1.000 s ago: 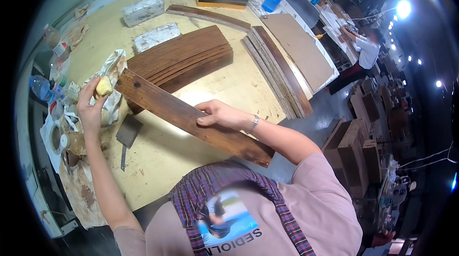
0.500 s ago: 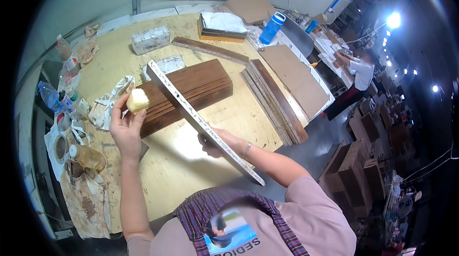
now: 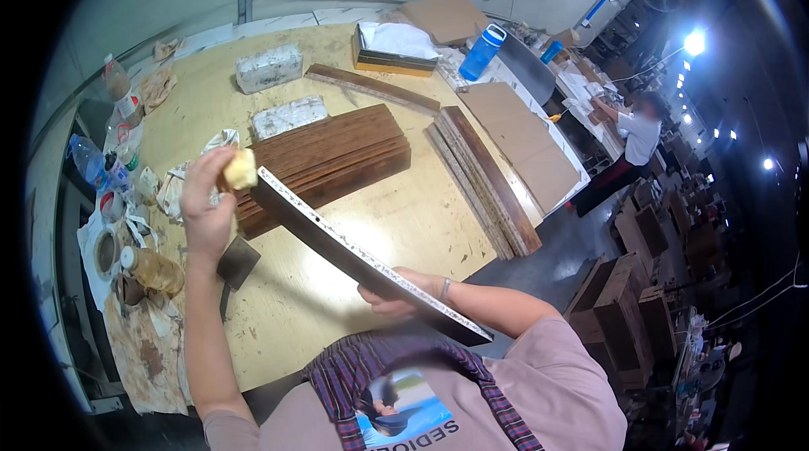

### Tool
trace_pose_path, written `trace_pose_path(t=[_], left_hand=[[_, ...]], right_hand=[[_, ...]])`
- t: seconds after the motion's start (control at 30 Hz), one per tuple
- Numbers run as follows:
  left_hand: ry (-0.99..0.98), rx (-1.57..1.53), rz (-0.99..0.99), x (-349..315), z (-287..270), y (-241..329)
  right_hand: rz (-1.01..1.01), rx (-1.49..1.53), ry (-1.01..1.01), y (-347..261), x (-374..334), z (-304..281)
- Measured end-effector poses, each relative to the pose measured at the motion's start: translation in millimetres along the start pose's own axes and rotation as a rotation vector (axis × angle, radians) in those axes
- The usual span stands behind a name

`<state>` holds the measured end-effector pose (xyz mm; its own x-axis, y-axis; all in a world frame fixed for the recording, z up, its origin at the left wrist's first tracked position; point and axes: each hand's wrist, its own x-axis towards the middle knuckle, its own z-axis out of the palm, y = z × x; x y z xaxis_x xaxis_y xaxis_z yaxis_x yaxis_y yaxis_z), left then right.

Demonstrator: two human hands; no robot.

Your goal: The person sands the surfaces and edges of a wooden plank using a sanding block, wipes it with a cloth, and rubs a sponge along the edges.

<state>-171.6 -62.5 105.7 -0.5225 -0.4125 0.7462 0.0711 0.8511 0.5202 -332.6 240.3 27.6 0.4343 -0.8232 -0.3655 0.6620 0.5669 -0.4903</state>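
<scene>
A pale yellow sponge (image 3: 242, 169) is pinched in the fingers of my left hand (image 3: 207, 213), close to the far end of a long narrow board (image 3: 324, 242). My right hand (image 3: 403, 289) grips that board nearer its other end. It slants from upper left to lower right, its speckled light edge up and its dark brown face showing below. Beyond it lies a stack of dark brown boards (image 3: 337, 146) on the pale yellow worktable (image 3: 337, 320). I cannot tell whether the sponge touches the board's end.
Two whitish wrapped blocks (image 3: 270, 69) and a loose brown strip (image 3: 371, 87) lie behind the stack. More boards (image 3: 487, 181) sit at right beside cardboard (image 3: 522, 143) and a blue bottle (image 3: 482, 53). A jar (image 3: 152, 271) and stained cloths (image 3: 156, 358) line the left edge. A co-worker (image 3: 638, 139) stands farther right.
The board has swung down and right, so its far end sits lower and more of its dark face shows. My left hand has turned, with the sponge now nearer that end.
</scene>
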Motion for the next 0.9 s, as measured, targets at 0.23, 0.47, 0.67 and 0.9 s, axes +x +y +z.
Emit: trace_pose_path(t=[0.23,0.47,0.67,0.9], left_hand=[[0.017,-0.16,-0.001,-12.5,18.8,22.8],[-0.25,-0.368,0.266,-53.6,88.3,85.6],[-0.444,-0.48,0.322,-101.2,110.7,124.4],[-0.558,-0.415,0.272,-140.7,89.3,113.0]], right_hand=[[-0.059,-0.112,0.018,-7.4,14.0,-8.3],[-0.338,0.127,0.263,-70.4,56.2,-16.5],[-0.513,-0.005,0.098,-120.7,54.7,-40.2],[-0.731,-0.085,0.463,-135.6,60.9,-45.2]])
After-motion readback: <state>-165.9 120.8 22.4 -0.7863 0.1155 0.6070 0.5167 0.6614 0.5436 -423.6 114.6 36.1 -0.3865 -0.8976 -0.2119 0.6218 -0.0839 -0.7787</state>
